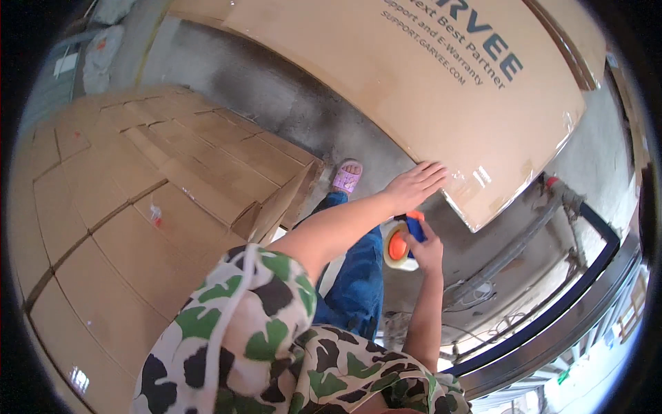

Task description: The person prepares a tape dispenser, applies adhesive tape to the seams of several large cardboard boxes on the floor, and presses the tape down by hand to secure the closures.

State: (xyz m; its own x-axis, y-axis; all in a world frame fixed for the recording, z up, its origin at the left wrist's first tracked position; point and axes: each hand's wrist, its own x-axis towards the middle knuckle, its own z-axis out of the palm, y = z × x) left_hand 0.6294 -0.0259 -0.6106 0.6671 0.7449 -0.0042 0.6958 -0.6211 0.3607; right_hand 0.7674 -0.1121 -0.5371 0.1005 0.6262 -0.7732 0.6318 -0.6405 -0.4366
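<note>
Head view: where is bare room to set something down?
Free: concrete floor between the large carton and the cartons at left, beyond the pink sandal. Crowded: around left hand, right hand and tape dispenser, by the large carton's edge.

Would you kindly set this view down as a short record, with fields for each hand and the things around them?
left hand: open, resting at the near edge of the large carton
right hand: gripping the tape dispenser
tape dispenser: blue and orange, with a roll of pale tape
large carton: brown, with dark print on top
picture's left: other brown cartons, close together
foot: wearing a pink slipper
</note>
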